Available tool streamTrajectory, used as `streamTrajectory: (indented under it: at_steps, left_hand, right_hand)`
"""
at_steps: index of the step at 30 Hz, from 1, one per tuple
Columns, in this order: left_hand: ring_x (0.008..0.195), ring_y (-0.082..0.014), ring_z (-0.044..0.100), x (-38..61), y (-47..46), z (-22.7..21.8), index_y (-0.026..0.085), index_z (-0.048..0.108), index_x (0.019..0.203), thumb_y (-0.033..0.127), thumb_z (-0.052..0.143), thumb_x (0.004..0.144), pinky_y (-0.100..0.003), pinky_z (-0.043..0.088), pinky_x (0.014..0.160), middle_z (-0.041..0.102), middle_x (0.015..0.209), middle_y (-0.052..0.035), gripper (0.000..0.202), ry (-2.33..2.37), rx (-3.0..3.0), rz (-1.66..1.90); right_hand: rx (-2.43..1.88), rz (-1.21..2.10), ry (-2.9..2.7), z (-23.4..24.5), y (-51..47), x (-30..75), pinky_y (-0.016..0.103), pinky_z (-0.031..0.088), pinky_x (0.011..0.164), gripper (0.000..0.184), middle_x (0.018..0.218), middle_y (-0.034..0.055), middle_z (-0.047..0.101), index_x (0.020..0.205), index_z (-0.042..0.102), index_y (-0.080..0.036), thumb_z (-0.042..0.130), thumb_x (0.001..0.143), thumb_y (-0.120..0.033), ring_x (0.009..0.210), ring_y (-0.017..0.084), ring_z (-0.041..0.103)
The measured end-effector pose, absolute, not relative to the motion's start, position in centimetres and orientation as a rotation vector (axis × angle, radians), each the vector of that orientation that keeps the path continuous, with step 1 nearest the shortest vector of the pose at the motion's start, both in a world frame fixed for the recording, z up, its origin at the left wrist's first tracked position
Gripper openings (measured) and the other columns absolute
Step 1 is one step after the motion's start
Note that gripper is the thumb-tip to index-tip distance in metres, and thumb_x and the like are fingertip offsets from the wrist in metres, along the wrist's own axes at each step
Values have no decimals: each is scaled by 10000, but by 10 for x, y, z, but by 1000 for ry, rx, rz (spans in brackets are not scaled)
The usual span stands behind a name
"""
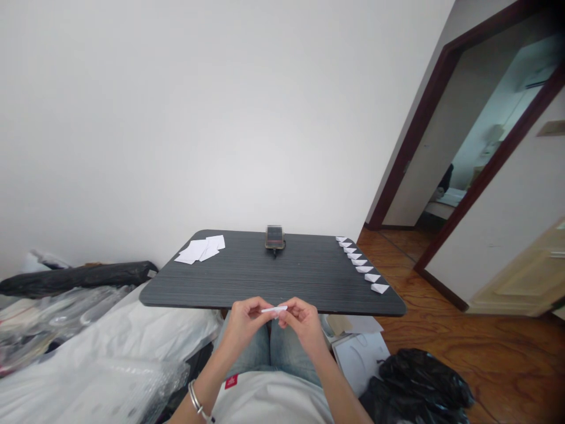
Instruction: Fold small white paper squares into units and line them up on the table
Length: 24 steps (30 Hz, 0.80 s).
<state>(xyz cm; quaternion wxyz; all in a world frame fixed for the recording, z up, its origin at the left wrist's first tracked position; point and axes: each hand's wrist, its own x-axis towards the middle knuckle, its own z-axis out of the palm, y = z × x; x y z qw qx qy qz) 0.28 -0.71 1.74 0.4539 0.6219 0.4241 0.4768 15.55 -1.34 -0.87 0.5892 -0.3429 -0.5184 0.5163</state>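
Note:
Between my two hands, just in front of the table's near edge, is a small piece of folded white paper (274, 309). My left hand (249, 318) pinches its left end between thumb and fingers. The right end is pinched by my right hand (301, 320), whose fingertips partly cover it. Loose white paper sheets (194, 251) overlap at the far left of the dark table (247, 280). Along the table's right edge runs a row of several folded paper pieces (364, 269).
A phone on a stand (275, 237) is at the table's back middle, near the wall. Plastic-wrapped items (88, 353) lie left of my legs. Paper bags (362, 359) and black plastic bags (415, 386) are on the floor at right, with a doorway (441, 129) beyond.

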Motion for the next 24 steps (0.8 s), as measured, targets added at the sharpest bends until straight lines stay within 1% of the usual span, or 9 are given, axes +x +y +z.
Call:
streamTrajectory:
  at_steps: [7, 12, 16, 21, 24]
  left_hand:
    - [579, -166, 629, -2, -8, 17, 144, 706, 651, 242, 694, 676, -229, 470, 568, 715, 621, -33, 102, 1014, 1524, 1134]
    - [633, -167, 644, -2, -8, 20, 136, 712, 730, 222, 700, 662, -228, 479, 611, 727, 687, -38, 110, 1027, 1555, 1146]
    - [593, -155, 633, -2, -6, 18, 133, 693, 682, 216, 686, 667, -220, 474, 578, 717, 641, -30, 84, 1030, 1524, 1152]
    - [553, -149, 627, -4, -4, 13, 129, 689, 663, 229, 663, 681, -228, 490, 562, 703, 589, -24, 105, 1035, 1472, 1124]
    - [545, -150, 628, -4, -4, 11, 131, 684, 652, 234, 659, 682, -231, 496, 558, 698, 575, -20, 110, 1051, 1472, 1126]
  right_hand:
    - [-775, 1221, -1198, -5, -14, 155, 205, 453, 466, 211, 507, -7, 627, 671, 649, -151, 705, 701, -352, 445, 104, 544]
    - [-781, 1224, -1183, -7, -12, 157, 203, 449, 461, 229, 498, -9, 624, 640, 632, -154, 717, 683, -363, 435, 102, 539]
    - [-791, 1203, -1175, -9, -11, 158, 204, 442, 455, 234, 499, -9, 623, 606, 616, -161, 714, 683, -359, 436, 104, 540]
    - [-802, 1198, -1191, -11, -11, 157, 211, 447, 455, 237, 492, -9, 620, 579, 612, -160, 714, 677, -350, 436, 110, 545]
    - [-807, 1210, -1186, -12, -10, 157, 209, 451, 452, 226, 492, -9, 622, 605, 624, -156, 713, 680, -351, 432, 108, 545]
